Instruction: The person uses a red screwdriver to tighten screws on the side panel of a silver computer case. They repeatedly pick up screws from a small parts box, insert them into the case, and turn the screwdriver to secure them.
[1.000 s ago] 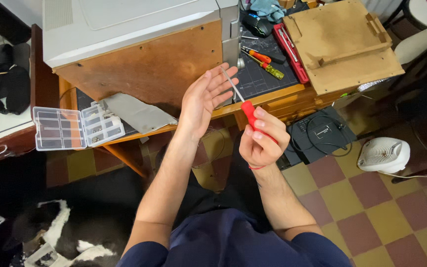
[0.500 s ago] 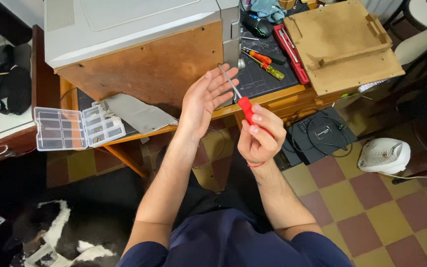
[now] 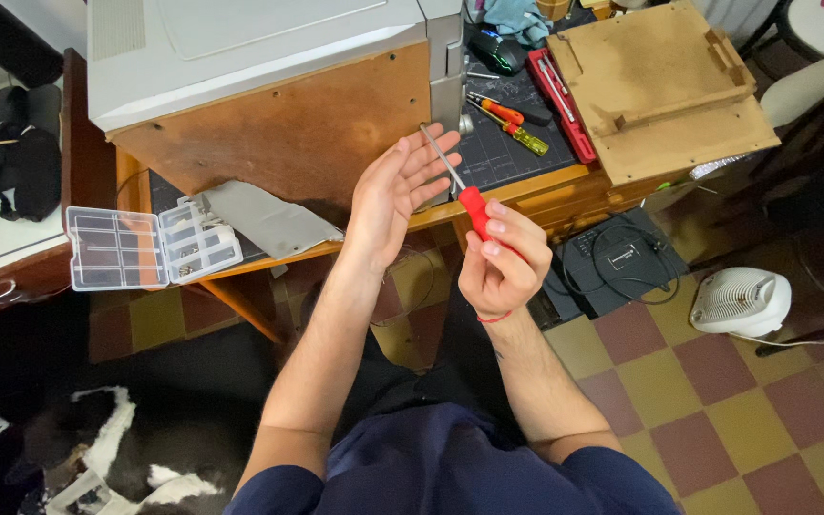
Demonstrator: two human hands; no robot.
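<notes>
From the head camera, looking down: the right hand (image 3: 500,262) is closed around the red handle of a screwdriver (image 3: 463,189), fingers wrapped over the grip. The tool's long axis runs on a slant, from the handle in the fist up and to the left, so the thin steel shaft ends just past the fingertips of the left hand (image 3: 395,188). That left hand is open, palm turned toward the shaft and fingers spread; it holds nothing. The shaft passes right beside the left fingertips (whether it touches them I cannot tell). So the screwdriver lies between the two hands, gripped by the right and merely near the left, and its tip points at the lower corner of the grey machine (image 3: 250,48) that sits on a brown board at the edge of the counter (image 3: 536,181).

Around them: an open clear plastic compartment box (image 3: 150,246) sits well to the left on the counter, with a grey cloth (image 3: 264,217) beside it. Beyond the tip lie a yellow-handled screwdriver (image 3: 517,136) and a red tool case (image 3: 560,92).

Against the earlier frames, the right hand has climbed a little and its grip has shifted on the handle, bringing the shaft closer in along the left fingers; the left hand has hardly moved and was open then too.
</notes>
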